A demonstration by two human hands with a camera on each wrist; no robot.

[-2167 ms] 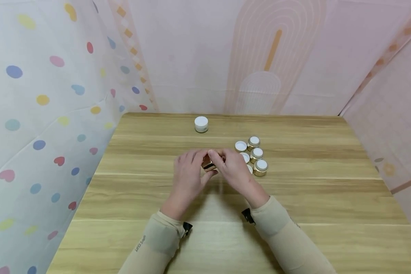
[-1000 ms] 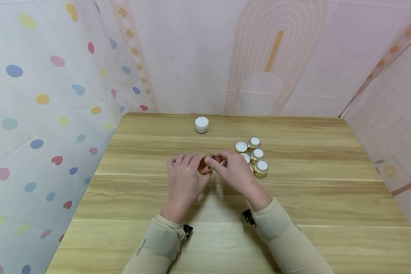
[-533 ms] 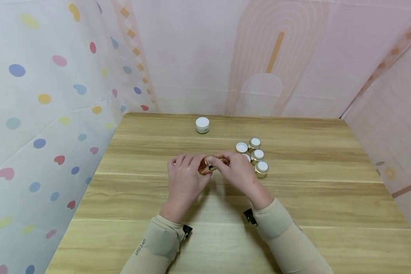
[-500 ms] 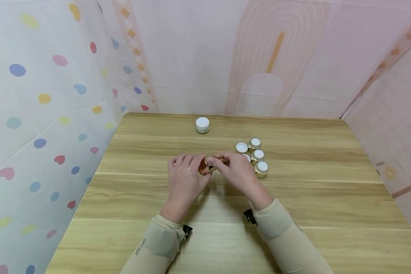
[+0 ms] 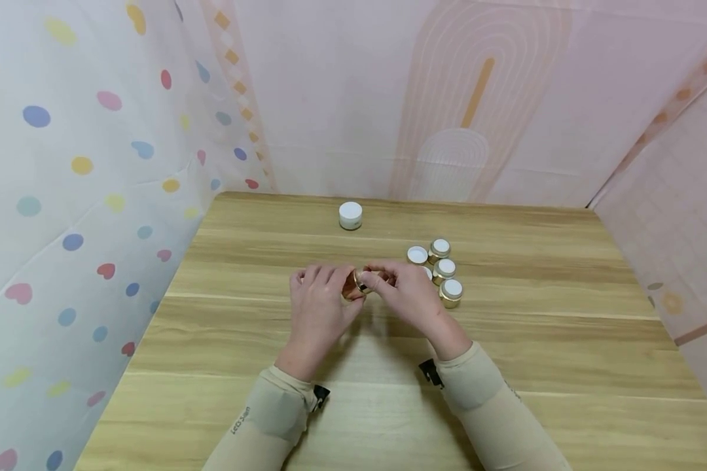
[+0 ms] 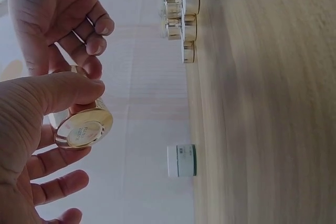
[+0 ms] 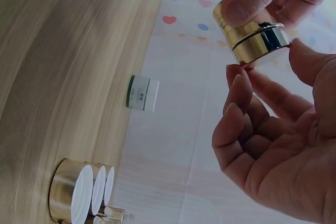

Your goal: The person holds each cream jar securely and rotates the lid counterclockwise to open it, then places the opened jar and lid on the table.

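Observation:
Above the middle of the table my left hand (image 5: 318, 304) holds a small gold jar (image 6: 84, 128) by its body, thumb on one side and fingers on the other. The jar lies tilted on its side, its labelled base showing in the left wrist view. My right hand (image 5: 415, 297) pinches the jar's gold lid (image 7: 261, 46) at the edge between thumb and fingertips. In the right wrist view a thin seam runs between lid and body, and the lid sits in line with the body. In the head view the fingers hide much of the jar.
To the right stand three lidless gold jars (image 5: 451, 294) with white inner covers. Beside them lie gold lids (image 5: 417, 255), white insides up, partly hidden by my right hand. A white jar (image 5: 350, 216) with a green base stands near the table's back edge.
Over the last two seconds the hands have drawn slightly apart and the jar has turned in them, bringing the lid's rim into view. In the last half second the hands barely move.

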